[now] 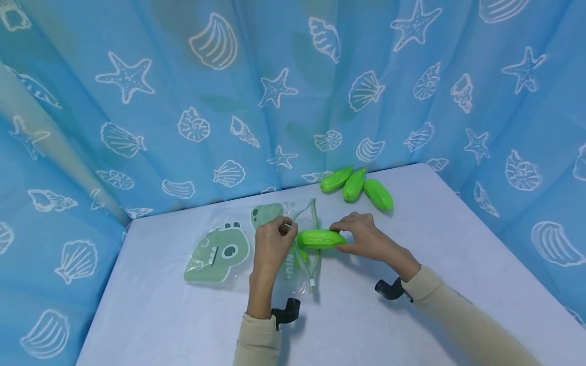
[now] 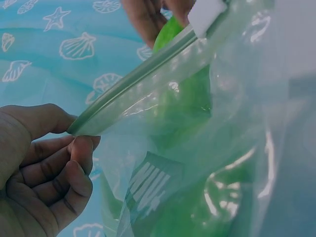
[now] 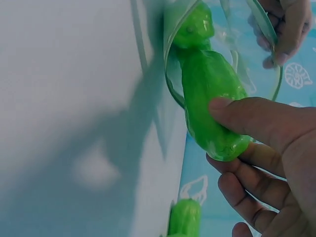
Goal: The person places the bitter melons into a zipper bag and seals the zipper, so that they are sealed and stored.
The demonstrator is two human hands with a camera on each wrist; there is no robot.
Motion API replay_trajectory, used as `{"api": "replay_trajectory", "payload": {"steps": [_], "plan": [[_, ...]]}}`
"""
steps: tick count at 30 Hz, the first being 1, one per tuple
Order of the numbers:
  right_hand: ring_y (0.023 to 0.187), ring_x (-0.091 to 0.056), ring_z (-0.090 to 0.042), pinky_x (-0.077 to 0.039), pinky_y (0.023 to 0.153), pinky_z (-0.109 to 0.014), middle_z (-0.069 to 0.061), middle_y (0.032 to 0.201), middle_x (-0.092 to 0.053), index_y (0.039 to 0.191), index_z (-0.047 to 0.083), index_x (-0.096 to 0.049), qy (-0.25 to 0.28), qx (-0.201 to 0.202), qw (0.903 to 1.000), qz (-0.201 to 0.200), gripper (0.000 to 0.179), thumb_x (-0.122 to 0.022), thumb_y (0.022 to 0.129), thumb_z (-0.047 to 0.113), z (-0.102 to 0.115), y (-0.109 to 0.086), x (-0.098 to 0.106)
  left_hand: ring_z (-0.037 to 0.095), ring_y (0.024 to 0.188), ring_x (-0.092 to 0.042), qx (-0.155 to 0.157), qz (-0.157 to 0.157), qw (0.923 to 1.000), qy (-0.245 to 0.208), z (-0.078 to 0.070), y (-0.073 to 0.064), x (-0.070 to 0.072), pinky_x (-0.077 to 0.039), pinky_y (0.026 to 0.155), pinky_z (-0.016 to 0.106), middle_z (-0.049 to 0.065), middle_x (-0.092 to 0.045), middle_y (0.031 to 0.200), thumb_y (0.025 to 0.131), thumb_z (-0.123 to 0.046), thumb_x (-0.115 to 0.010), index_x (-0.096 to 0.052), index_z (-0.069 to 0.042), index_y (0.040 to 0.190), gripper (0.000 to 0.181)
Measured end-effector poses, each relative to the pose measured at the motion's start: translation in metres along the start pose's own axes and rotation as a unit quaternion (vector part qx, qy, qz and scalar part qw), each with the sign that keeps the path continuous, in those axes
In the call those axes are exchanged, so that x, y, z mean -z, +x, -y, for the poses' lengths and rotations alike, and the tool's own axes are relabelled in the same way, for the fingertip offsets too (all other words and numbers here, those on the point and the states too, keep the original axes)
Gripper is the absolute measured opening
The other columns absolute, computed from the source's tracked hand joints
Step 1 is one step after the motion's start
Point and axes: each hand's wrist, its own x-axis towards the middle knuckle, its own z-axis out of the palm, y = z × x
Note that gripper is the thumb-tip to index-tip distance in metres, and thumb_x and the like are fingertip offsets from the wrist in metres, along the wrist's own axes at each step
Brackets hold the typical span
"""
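My right hand (image 1: 368, 239) holds a bright green, ridged toy gourd (image 1: 318, 239) by its near end, thumb on one side and fingers on the other. Its far end sits in the mouth of a clear zip bag (image 1: 215, 254) printed with a green dinosaur. My left hand (image 1: 272, 244) pinches the bag's green zip edge (image 2: 133, 79) between thumb and fingers, and the mouth is spread apart. Another green gourd (image 3: 192, 27) lies inside the bag, partly behind the printed plastic. A white slider (image 2: 206, 16) sits at one end of the zip.
Three more green gourds (image 1: 354, 185) lie together at the back of the white table (image 1: 183, 325), near its far edge. A blue curtain (image 1: 284, 122) with white shells and starfish hangs behind and along both sides. A black wrist camera (image 1: 389, 290) sits by each sleeve.
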Motion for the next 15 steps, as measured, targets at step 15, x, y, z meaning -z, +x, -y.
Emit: {"api": "replay_trajectory", "payload": {"steps": [15], "plan": [[0.104, -0.055, -0.024, -0.032, 0.087, -0.05, -0.003, 0.116, -0.069, 0.123, 0.012, -0.07, -0.039, 0.004, 0.9991, -0.014, 0.044, -0.083, 0.084, 0.027, 0.022, 0.031, -0.026, 0.013, 0.061, -0.063, -0.009, -0.001, 1.0, 0.0, -0.002, -0.002, -0.002, -0.051, 0.052, 0.025, 0.005, -0.07, 0.073, 0.093, -0.014, -0.071, -0.075, -0.001, 0.096, 0.014]]}}
